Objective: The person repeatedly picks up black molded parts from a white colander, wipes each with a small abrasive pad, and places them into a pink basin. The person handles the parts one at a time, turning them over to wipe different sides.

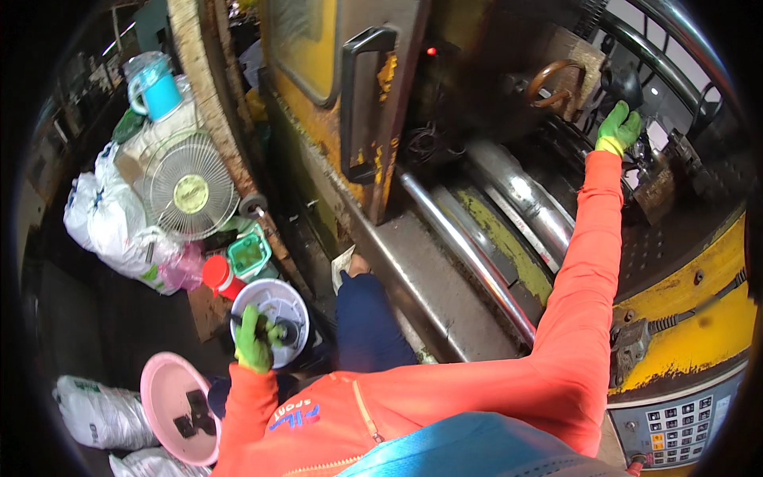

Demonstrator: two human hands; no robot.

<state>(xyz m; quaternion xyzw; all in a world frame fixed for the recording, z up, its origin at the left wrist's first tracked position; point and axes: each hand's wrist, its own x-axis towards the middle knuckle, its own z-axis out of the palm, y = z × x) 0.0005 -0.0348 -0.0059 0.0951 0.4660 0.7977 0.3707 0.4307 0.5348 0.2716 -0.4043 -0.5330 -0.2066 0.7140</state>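
Observation:
My left hand [254,340], in a green glove, is over a white basin [300,296] at my left. Its fingers are curled, and a dark end shows on their outer side; I cannot make out the whole of what they hold. A dark round part [288,332] shows in the basin, close to the thumb. My right arm stretches far into the open machine. The gloved right hand [620,129] has its fingers extended, just below a dark rounded part [624,84] in the machine. Nothing shows in that hand.
A machine door with a black handle [355,103] stands ahead. Steel bars [469,254] cross the machine, and a button panel [679,429] is at lower right. To my left are a fan [189,192], a red-lidded container [221,276], a pink basin [155,381] with dark pieces, and white sacks [103,413].

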